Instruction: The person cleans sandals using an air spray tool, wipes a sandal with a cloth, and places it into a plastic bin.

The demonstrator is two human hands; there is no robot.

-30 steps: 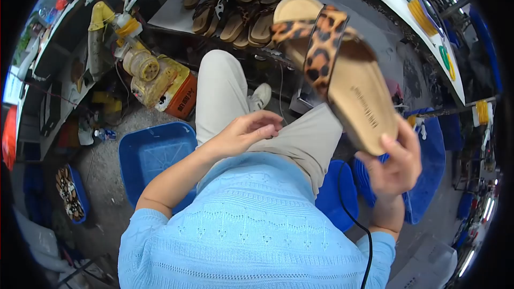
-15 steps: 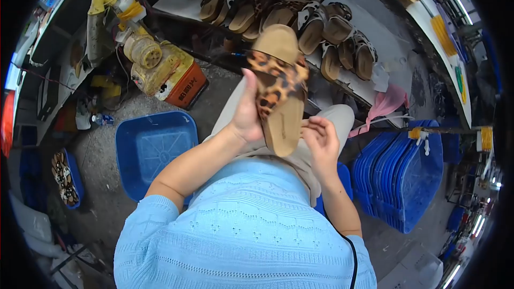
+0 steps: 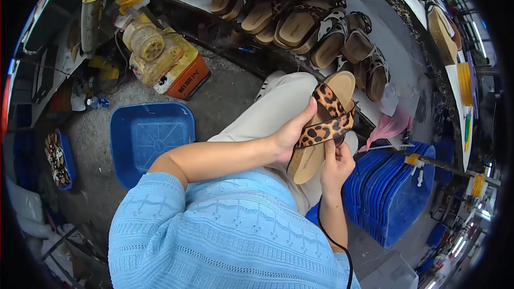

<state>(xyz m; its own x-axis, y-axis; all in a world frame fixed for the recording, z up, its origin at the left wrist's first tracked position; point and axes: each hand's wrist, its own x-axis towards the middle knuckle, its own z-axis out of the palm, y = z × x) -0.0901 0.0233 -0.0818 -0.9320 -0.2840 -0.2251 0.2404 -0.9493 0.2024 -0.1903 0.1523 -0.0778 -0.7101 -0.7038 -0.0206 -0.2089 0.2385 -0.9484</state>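
Note:
A leopard-print sandal (image 3: 327,130) with a tan footbed and crossed straps is tilted above my lap. My left hand (image 3: 292,136) grips its left side, thumb lying along the upper strap and the other fingers hidden beneath. At the lower strap's right edge, my right hand (image 3: 337,167) pinches with thumb and fingertips. Whatever lies between those fingertips, beyond the strap edge, is too small to make out.
Several spotted sandals (image 3: 300,24) crowd the bench beyond my knees. A blue basin (image 3: 152,139) sits on the floor at left, near an orange box with a yellowed machine (image 3: 184,77). Stacked blue bins (image 3: 388,192) and a pink cloth (image 3: 388,128) are at right.
The sandal has moved right and tilted, with my left hand still gripping it. My right hand has come from beside the sole to the strap. The view has shifted too.

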